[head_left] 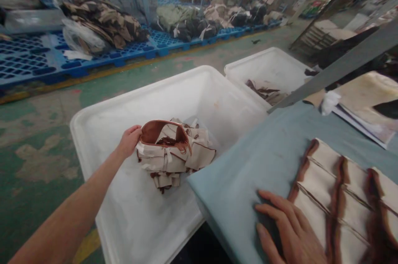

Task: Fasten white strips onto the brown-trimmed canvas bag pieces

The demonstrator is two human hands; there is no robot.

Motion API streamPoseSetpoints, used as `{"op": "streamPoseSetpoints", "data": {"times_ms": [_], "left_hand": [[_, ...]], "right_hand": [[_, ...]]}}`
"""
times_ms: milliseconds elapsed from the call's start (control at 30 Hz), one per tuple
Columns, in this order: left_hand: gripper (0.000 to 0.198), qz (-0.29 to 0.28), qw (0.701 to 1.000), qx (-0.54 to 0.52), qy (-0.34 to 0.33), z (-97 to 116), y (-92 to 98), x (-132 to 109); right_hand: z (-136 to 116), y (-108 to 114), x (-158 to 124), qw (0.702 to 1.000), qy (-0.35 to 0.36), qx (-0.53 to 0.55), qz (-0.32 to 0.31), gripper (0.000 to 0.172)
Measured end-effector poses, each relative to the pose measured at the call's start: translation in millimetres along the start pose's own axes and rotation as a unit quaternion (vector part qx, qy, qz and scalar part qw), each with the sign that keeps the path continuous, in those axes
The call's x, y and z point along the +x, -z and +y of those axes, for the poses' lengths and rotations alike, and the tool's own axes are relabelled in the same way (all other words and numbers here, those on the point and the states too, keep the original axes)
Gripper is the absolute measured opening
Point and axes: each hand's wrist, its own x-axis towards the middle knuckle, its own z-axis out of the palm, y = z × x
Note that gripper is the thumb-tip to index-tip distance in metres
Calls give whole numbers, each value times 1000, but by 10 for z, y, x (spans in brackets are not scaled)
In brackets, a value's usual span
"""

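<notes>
Inside the white bin (224, 110), the cream pouch (154, 151) extended lengthwise rightward from the nearer left hand (129, 140), which pinched its rim, while the right hand (290, 228), loosely spread, lay over the blue table (239, 172).

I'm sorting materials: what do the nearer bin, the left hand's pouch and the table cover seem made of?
Bin: probably moulded plastic; smooth white sheen, rounded corners.
Pouch: likely canvas, matte cream; its smooth brown lining may be leather or imitation.
Table cover: draped and matte; cloth or vinyl, unclear.
</notes>
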Motion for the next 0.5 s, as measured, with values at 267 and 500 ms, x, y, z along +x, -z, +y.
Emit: {"op": "streamPoseSetpoints", "data": {"times_ms": [267,500], "left_hand": [[30,-33,997,-21,-69,1089,541,-1055],[29,-67,988,-38,-132,1717,818,-2198]], "right_hand": [[-136,-66,23,999,3,20,49,17],[-176,-19,126,998,-3,43,36,19]]}}
